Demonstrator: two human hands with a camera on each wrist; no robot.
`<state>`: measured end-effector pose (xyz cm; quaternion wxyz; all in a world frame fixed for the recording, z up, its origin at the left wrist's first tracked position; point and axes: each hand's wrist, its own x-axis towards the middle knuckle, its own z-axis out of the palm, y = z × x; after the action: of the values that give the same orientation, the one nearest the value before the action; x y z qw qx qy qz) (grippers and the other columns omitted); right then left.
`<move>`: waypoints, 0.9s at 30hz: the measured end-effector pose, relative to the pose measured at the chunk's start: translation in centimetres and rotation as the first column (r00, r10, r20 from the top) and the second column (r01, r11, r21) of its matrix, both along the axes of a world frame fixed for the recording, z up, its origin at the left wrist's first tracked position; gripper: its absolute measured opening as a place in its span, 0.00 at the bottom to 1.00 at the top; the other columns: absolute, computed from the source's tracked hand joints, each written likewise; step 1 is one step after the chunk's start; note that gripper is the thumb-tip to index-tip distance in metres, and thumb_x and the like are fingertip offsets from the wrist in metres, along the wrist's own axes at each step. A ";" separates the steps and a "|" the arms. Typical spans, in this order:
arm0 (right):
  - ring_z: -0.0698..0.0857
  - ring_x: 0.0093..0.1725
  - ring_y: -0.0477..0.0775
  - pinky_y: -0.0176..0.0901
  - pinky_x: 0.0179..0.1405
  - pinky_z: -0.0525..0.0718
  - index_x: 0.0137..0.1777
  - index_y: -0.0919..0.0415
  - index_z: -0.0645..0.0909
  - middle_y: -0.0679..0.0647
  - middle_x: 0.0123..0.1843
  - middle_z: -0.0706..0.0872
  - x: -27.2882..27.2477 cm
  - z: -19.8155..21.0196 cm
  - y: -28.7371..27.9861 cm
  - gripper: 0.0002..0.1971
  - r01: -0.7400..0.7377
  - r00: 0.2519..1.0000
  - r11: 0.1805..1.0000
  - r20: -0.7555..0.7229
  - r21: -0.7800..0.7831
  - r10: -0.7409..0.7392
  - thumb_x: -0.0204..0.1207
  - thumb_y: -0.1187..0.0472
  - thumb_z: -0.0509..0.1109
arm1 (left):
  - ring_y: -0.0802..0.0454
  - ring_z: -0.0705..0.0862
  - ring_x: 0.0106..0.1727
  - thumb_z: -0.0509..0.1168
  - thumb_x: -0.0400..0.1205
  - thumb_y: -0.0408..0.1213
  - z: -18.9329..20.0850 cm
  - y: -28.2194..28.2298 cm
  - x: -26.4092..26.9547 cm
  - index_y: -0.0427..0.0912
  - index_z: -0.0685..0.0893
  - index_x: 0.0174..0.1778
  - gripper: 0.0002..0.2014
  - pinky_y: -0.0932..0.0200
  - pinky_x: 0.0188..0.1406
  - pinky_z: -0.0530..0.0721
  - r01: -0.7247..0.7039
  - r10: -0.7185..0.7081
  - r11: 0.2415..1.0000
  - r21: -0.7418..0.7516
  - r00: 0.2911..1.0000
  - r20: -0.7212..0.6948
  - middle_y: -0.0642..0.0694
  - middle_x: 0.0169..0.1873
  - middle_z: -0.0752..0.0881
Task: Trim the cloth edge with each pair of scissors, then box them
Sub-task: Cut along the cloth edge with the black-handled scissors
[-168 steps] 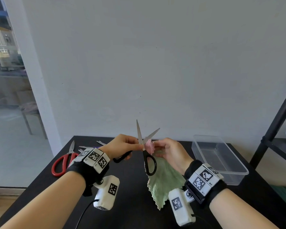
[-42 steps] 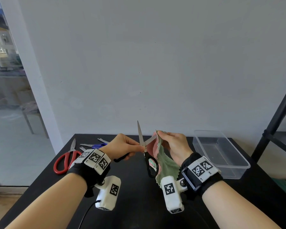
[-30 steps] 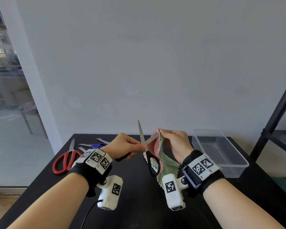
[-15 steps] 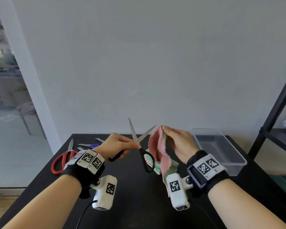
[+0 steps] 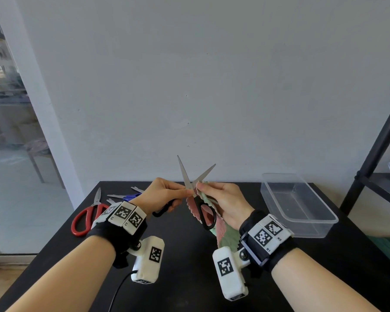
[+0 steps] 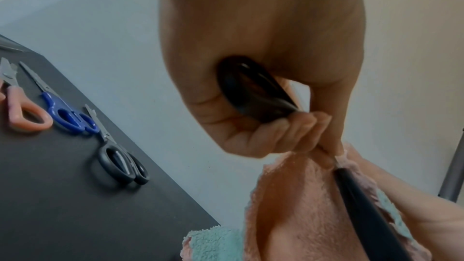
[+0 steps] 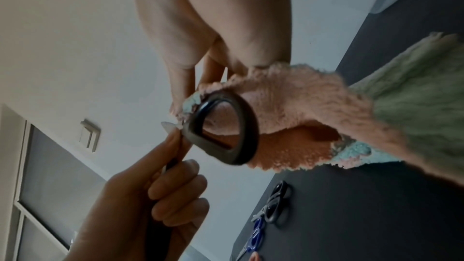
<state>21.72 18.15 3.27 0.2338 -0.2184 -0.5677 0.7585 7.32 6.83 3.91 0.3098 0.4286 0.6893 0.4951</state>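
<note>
My left hand [image 5: 162,192] grips one handle of the black scissors [image 5: 190,188]. Their blades stand open and point up. The free handle loop [image 7: 243,126] hangs in front of the cloth. My right hand [image 5: 223,201] pinches the top edge of the pink-and-green cloth [image 5: 227,237] right beside the scissors' pivot, fingertips almost meeting my left hand's. The cloth [image 6: 296,205] hangs down over the black table [image 5: 189,278]. In the left wrist view my left hand [image 6: 263,47] curls round the handle. The clear plastic box [image 5: 311,228] stands empty at the right.
Red scissors [image 5: 86,217] and blue scissors [image 5: 128,196] lie at the table's back left. The left wrist view also shows pink scissors [image 6: 22,112] and another black pair [image 6: 118,160] there. A black shelf frame [image 5: 378,149] rises at the right.
Half a second ago the open scissors were held apart, left of the cloth. They have moved right, and the blades now meet the cloth's top edge at my right fingertips.
</note>
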 end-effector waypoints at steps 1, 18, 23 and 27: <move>0.88 0.37 0.62 0.44 0.33 0.89 0.48 0.76 0.87 0.69 0.41 0.89 0.0 0.0 -0.1 0.10 -0.012 1.000 1.000 0.008 0.005 0.012 0.75 0.66 0.74 | 0.52 0.70 0.18 0.70 0.79 0.37 0.0 0.0 0.0 0.34 0.84 0.25 0.16 0.67 0.17 0.71 0.007 -0.007 1.000 -0.001 1.000 -0.006 0.44 0.17 0.74; 0.87 0.41 0.58 0.44 0.42 0.89 0.45 0.72 0.86 0.63 0.40 0.88 -0.2 0.0 0.9 0.08 0.043 0.997 0.990 -0.061 -0.133 -0.052 0.76 0.65 0.73 | 0.54 0.71 0.17 0.72 0.78 0.38 -0.4 -0.1 0.0 0.39 0.92 0.34 0.08 0.68 0.16 0.71 -0.074 0.074 0.997 -0.014 0.997 0.012 0.47 0.16 0.76; 0.87 0.47 0.64 0.53 0.48 0.90 0.59 0.80 0.82 0.71 0.50 0.86 -0.1 0.3 0.5 0.13 -0.103 0.994 0.990 -0.045 -0.095 0.099 0.75 0.75 0.70 | 0.53 0.71 0.18 0.72 0.77 0.39 -0.3 0.1 -0.4 0.26 0.89 0.42 0.15 0.65 0.18 0.72 -0.081 0.081 0.997 -0.019 0.997 -0.009 0.47 0.17 0.76; 0.84 0.46 0.68 0.53 0.45 0.89 0.57 0.74 0.84 0.74 0.50 0.85 -0.3 0.3 0.0 0.11 -0.098 0.995 0.995 -0.007 -0.023 0.098 0.75 0.73 0.71 | 0.54 0.71 0.17 0.71 0.78 0.37 0.0 0.2 0.1 0.26 0.89 0.42 0.13 0.66 0.19 0.72 -0.048 0.047 0.998 -0.042 0.998 -0.031 0.48 0.16 0.76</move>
<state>21.39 18.16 3.53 0.1955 -0.1906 -0.5680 0.7764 7.43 7.03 3.90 0.2965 0.4130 0.7142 0.4810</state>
